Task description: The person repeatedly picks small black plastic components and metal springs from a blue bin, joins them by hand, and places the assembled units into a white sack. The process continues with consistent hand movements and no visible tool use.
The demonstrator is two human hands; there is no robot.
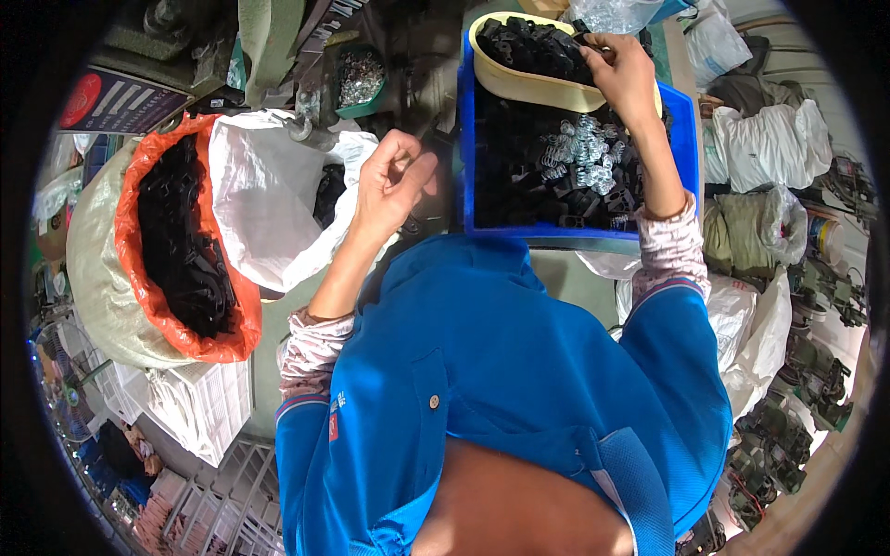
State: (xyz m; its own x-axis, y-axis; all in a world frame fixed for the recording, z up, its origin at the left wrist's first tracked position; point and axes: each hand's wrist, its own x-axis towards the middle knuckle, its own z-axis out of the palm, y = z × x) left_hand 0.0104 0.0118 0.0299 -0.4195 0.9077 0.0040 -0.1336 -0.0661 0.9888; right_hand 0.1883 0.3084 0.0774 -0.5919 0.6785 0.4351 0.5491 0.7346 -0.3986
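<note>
My right hand [623,79] reaches over the rim of an oval, pale yellow tub [547,85] heaped with small black plastic parts [528,44]. Its thumb and fingers pinch at a black part on the pile's right side. The tub rests on the far end of a blue tray [686,139], which also holds loose silver coil springs [586,153] and more black pieces. My left hand [397,181] is raised left of the tray, near an open white sack [278,199]. Its fingers are curled in, and whatever they hold is hidden.
Left of the white sack stands a larger sack with an orange lining [243,320], full of black parts. A green dish [360,88] of small metal pieces sits at the back. White bags [774,139] line the right side. A white plastic crate [206,408] is lower left.
</note>
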